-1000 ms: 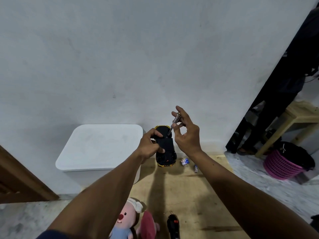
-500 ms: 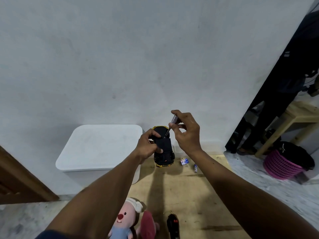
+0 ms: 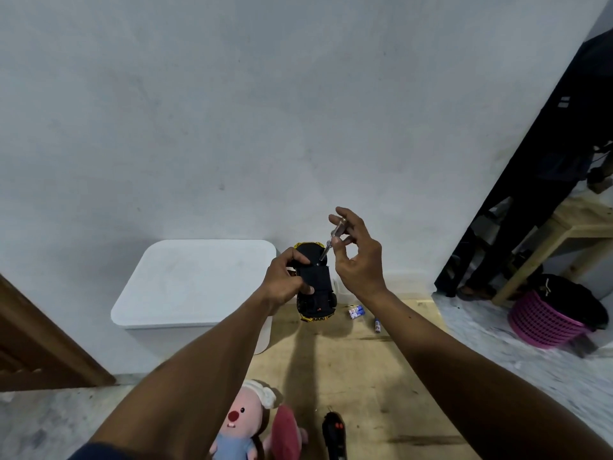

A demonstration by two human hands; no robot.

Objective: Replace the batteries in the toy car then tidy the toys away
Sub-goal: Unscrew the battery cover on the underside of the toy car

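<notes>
black underside of the toy car (image 3: 315, 287) faces me, held up in the air before the wall, a little right of the picture centre. my left hand (image 3: 287, 282) grips it from 9 o'clock, fingers curled round the body and thumb on the belly. my right hand (image 3: 356, 257) comes in from 2 o'clock and pinches a small screwdriver (image 3: 333, 239) between thumb and fingertips, with the other fingers loosely spread. the tip sits at the upper edge of the battery cover (image 3: 313, 277).

i judge the step in hand is the cover screw, but loosening or tightening i cannot tell. two batteries (image 3: 356, 311) lie on the wooden floor (image 3: 365, 376) at 4 o'clock from the car, and a single battery (image 3: 377, 325) is just beyond them.

the next move needs the tip straight in the screw head while i turn, and the car held steady. the white box (image 3: 199, 283) at 9 o'clock, the plush toy (image 3: 242, 423) and the remote control (image 3: 334, 433) at 6 o'clock wait for the tidying.
</notes>
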